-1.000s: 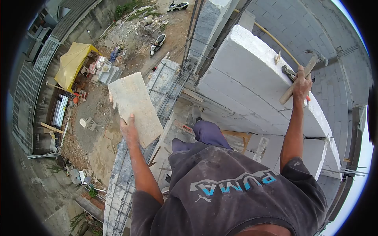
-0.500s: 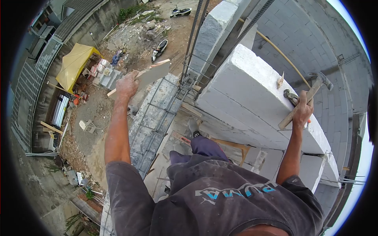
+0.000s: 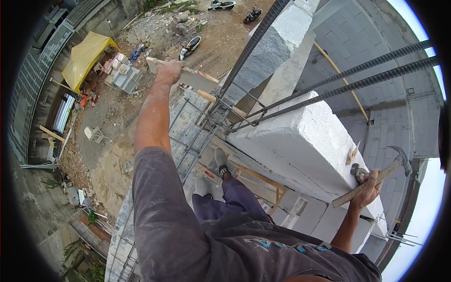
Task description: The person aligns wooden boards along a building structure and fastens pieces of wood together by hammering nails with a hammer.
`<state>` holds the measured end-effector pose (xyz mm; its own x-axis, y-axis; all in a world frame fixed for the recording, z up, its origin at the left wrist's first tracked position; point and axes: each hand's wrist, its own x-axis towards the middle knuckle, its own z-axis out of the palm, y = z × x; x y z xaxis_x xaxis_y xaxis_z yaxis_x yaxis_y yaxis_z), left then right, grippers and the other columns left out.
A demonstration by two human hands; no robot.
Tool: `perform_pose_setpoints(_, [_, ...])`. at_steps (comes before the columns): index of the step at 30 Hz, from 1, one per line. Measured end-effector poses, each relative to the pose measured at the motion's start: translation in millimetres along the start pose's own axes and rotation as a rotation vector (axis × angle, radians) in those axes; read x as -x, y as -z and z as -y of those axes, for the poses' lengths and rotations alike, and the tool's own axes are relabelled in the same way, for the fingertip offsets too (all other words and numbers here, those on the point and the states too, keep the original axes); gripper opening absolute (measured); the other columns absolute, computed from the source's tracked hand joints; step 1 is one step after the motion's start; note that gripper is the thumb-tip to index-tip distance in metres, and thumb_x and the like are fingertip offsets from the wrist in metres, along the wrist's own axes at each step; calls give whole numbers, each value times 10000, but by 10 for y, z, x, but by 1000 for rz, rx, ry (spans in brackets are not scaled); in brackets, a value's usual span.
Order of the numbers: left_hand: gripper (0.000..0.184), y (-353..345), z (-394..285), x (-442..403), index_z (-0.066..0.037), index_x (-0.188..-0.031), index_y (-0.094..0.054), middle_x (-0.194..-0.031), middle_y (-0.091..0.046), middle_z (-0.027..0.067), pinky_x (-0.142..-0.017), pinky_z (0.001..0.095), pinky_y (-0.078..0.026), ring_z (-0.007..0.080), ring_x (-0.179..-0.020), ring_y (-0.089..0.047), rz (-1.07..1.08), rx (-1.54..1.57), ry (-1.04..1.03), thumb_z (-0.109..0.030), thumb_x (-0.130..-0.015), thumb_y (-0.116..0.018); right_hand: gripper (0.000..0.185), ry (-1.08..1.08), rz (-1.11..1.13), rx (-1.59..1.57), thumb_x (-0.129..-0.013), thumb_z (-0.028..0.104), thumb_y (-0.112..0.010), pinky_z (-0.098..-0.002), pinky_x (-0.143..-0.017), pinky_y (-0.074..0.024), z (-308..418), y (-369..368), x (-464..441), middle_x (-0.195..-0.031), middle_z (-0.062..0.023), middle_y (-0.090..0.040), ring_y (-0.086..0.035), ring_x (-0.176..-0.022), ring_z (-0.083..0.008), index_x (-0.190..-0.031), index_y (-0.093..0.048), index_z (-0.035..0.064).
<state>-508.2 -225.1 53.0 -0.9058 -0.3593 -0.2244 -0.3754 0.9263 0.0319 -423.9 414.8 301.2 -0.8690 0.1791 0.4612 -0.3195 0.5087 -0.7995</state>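
Note:
My left hand (image 3: 168, 71) is stretched far out, fingers wrapped round a flat wooden board (image 3: 199, 80). The board has a grey face and a pale, splintered edge, and its far end reaches close to the upright rebar. In my right hand (image 3: 368, 190) is a claw hammer (image 3: 400, 162), gripped by its wooden handle with the head pointing outward. That hand is beside the top of a white block wall (image 3: 324, 136). A metal clamp-like piece (image 3: 359, 172) and a wood splinter (image 3: 352, 154) lie on the wall top near my fingers.
Thick rebar rods (image 3: 357, 80) cross over the wall end. A rebar cage (image 3: 197, 136) runs along a concrete ledge beside my feet. Far below lie a yellow canopy (image 3: 87, 54), stacked blocks (image 3: 123, 77), rubble and a parked scooter (image 3: 190, 48). A spirit level (image 3: 207, 172) lies by my feet.
My left hand has carried the board farther out, towards the rebar at the wall end. My right hand, with the hammer, sits lower in view. The camera view has shifted.

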Motion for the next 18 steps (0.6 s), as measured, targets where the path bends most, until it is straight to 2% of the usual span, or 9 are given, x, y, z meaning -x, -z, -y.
perform_pose_setpoints(7, [272, -472, -161, -395, -357, -1130, -703, -1222, -669, -60, -1044, 707, -305, 204, -1296, -510, -70, 43, -54, -211, -929, -592, 273, -6, 3, -7, -1074, 284, -480, -223, -632, -341, -39, 50, 11, -785, 4, -443, -399, -699, -67, -1004, -542, 28])
perform_pose_setpoints(10, [288, -558, -224, -478, -368, -1137, -702, -1207, -672, -68, -1016, 692, -333, 204, -1299, -505, 20, 3, -81, -211, -923, -589, 256, -44, 4, -2, -1081, 267, -458, -218, -638, -339, -52, 102, 2, -780, 11, -423, -387, -698, -65, -991, -528, 38])
perform_pose_setpoints(13, [298, -681, -243, -510, -347, -1150, -702, -1246, -647, -76, -1092, 716, -301, 204, -1314, -493, 41, 44, -122, -181, -944, -564, 287, -28, -17, 39, -1078, 297, -471, -204, -616, -344, -51, 98, 3, -783, 19, -424, -387, -677, -54, -1067, -523, 15])
perform_pose_setpoints(18, [328, -790, -314, -542, -343, -1148, -702, -1234, -638, -72, -1063, 664, -369, 204, -1315, -490, 81, 98, -156, -135, -909, -612, 272, -63, -11, 47, -1082, 290, -463, -207, -624, -346, 12, 66, 9, -779, 24, -416, -389, -690, -49, -1054, -524, 27])
